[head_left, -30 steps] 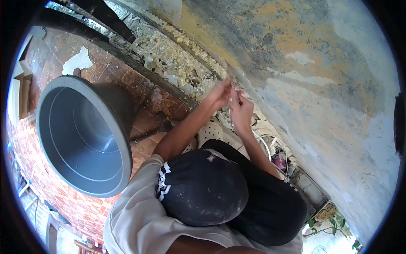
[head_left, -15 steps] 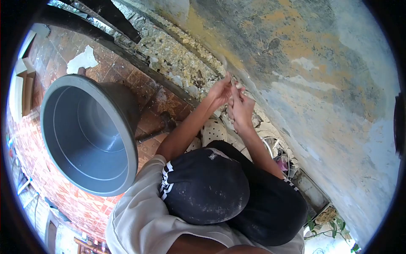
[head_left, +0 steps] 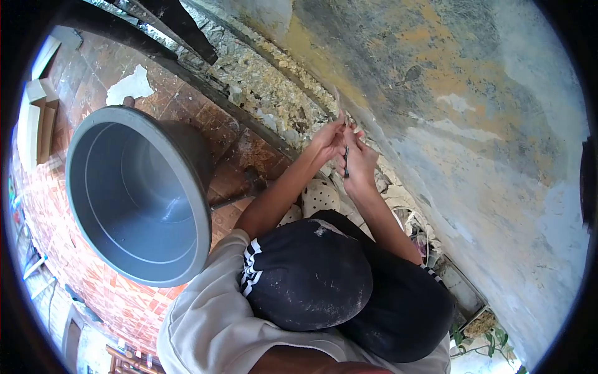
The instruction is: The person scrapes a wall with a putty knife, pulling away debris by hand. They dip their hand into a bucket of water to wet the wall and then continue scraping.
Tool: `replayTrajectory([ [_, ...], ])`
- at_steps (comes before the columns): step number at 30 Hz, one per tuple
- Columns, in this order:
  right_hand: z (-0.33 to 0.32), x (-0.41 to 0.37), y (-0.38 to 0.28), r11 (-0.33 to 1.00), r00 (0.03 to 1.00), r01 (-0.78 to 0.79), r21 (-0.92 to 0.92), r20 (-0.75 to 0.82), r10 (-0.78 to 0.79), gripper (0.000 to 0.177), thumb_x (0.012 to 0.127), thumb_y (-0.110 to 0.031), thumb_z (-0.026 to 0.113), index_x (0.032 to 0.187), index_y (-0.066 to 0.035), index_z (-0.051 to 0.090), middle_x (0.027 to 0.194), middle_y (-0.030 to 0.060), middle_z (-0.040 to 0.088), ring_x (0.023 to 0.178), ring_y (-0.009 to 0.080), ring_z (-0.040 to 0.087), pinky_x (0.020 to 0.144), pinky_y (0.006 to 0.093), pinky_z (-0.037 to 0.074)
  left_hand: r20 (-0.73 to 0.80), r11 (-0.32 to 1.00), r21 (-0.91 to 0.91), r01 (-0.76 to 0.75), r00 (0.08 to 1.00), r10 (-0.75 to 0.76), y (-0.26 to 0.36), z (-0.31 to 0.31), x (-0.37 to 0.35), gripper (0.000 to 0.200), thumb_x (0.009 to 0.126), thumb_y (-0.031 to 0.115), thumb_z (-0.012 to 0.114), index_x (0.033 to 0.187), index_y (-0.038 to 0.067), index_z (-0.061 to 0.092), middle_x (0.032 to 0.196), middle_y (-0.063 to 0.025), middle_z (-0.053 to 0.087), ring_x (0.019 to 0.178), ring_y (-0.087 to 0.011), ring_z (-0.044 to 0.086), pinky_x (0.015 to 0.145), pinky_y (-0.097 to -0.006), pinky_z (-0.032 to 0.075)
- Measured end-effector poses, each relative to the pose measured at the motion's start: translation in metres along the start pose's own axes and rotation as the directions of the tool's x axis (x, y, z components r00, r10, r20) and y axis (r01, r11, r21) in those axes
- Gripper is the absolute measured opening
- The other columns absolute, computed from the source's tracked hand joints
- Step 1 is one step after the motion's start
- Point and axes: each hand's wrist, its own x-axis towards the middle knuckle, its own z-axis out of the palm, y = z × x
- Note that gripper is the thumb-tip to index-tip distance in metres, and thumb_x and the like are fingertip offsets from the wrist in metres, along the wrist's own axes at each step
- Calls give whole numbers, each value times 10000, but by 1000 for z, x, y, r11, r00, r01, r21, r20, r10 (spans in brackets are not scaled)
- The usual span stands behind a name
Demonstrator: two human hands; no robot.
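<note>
My left hand (head_left: 327, 139) is closed in a pinch near the base of the wall, its fingertips at a thin pale strand (head_left: 337, 98) that runs up along the wall. Beside it, almost touching, my right hand (head_left: 360, 163) wraps round a slim tool (head_left: 346, 167) with a dark handle. A narrow metallic tip seems to point up toward the left fingertips. Fingers cover most of this tool, so its exact kind is hidden. Both hands are over broken, rubble-filled masonry (head_left: 274, 93) along the wall's foot.
A large grey tub (head_left: 200, 215) stands at left on red patterned tiles. Behind it lies a hammer-like tool (head_left: 252, 181). My white perforated clogs (head_left: 321, 196) are below my hands. The patchy, peeling wall (head_left: 461, 156) rises at right; debris and a plant (head_left: 492, 336) lie along it.
The whole view has shifted slightly right. My hands stay together at the same spot, and the right hand has turned a little, showing more of the tool's dark handle.
</note>
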Motion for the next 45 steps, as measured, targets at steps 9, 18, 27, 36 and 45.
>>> replayTrajectory([
  [9, 1, 21, -2, 1000, 1000, -2, -18, 13, 2, 219, 946, -282, 616, 899, -70, 595, 622, -10, 492, 418, 82, 435, 342, 242, 287, -50, 1000, -18, -16, 999, 15, 8, -5, 15, 317, 1029, 313, 398, 944, 32, 520, 923, -159, 601, 809, -267, 646, 669, -381, 600],
  [18, 6, 23, -3, 1000, 999, 11, 4, 45, -11, 226, 943, -291, 620, 919, -70, 581, 642, -13, 494, 432, 83, 440, 363, 239, 295, 7, 999, 19, -38, 999, 38, 18, -24, 30, 247, 1028, 228, 403, 953, 24, 520, 930, -154, 599, 806, -262, 635, 714, -383, 588],
  [27, 19, 35, -10, 1000, 997, -14, -18, 73, 15, 226, 949, -282, 609, 894, -63, 593, 636, -16, 501, 418, 71, 420, 347, 235, 279, -46, 997, -47, -64, 997, 61, 35, -16, 28, 268, 1022, 244, 432, 944, 3, 520, 919, -165, 599, 797, -270, 616, 722, -404, 577],
  [36, 29, 41, -9, 995, 992, -84, 58, 97, 78, 206, 946, -310, 610, 941, -105, 591, 640, -28, 493, 436, 57, 416, 365, 216, 290, 81, 999, 34, 26, 996, -28, 51, -30, 26, 314, 1023, 275, 421, 947, -15, 517, 865, -174, 600, 779, -279, 636, 675, -415, 591],
  [45, 38, 48, -8, 996, 991, -89, 11, 105, 87, 201, 957, -276, 599, 905, -82, 603, 626, -2, 499, 414, 81, 425, 350, 242, 296, -35, 998, 14, -68, 997, 68, 54, -42, 37, 348, 1018, 292, 420, 981, -36, 527, 900, -202, 612, 822, -310, 656, 655, -401, 612],
])
